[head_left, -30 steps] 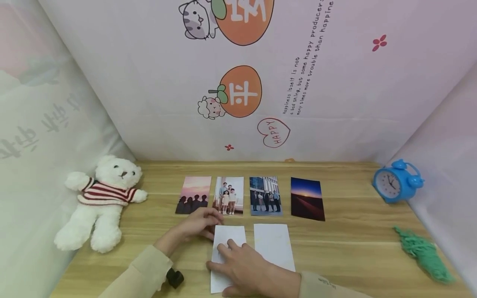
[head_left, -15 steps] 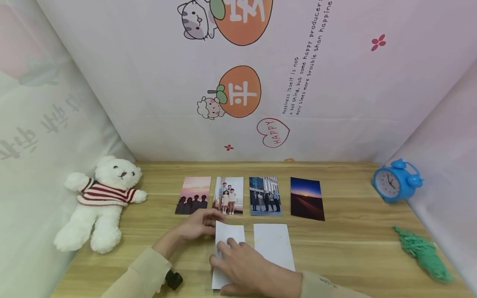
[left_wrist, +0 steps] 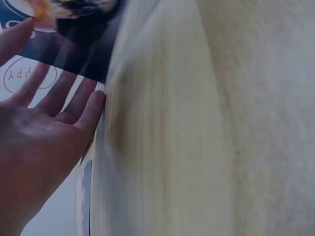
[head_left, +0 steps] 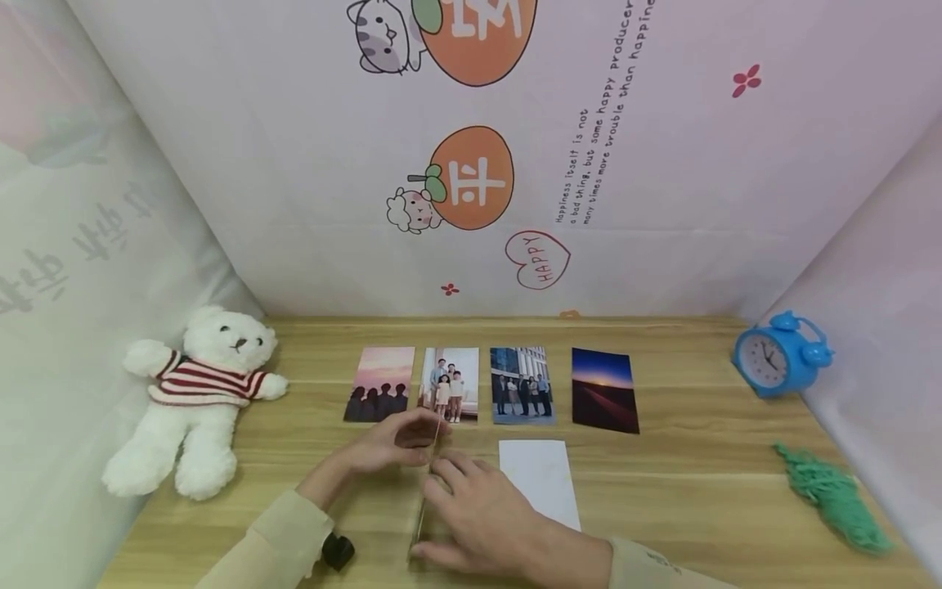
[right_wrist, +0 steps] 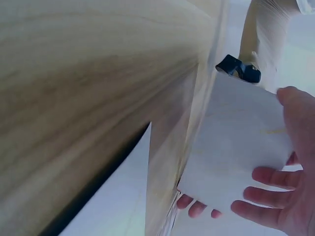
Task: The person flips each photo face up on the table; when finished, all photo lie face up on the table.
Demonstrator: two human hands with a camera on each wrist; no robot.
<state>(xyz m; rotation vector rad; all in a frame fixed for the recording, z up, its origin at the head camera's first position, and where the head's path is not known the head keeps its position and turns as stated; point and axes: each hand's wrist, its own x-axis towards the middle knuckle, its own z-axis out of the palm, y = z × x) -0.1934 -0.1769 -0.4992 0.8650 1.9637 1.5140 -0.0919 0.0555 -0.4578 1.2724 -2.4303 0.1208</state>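
A photo card [right_wrist: 231, 132] stands tilted up on one long edge between my hands. Its plain white back faces right, and its dark picture with orange and white patches faces left in the left wrist view. My left hand [head_left: 390, 442] holds the far end, thumb on the picture side and fingers reaching past the edge. My right hand [head_left: 489, 515] grips the raised side, its thumb at the near end and fingertips farther along. Right of it a second card [head_left: 540, 483] lies white side up, partly covered by my right wrist.
Behind lie a pink silhouette photo [head_left: 379, 384], a family photo [head_left: 452, 384], a group photo [head_left: 522, 384] and a sunset photo [head_left: 605, 388]. A white teddy bear [head_left: 213, 376] is left. A blue alarm clock [head_left: 783, 356] and green yarn [head_left: 832, 499] are right.
The left white card, flat one second ago, has been lifted by its left side and now stands nearly on edge. My fingers have come closer together around it; the other photos have stayed put.
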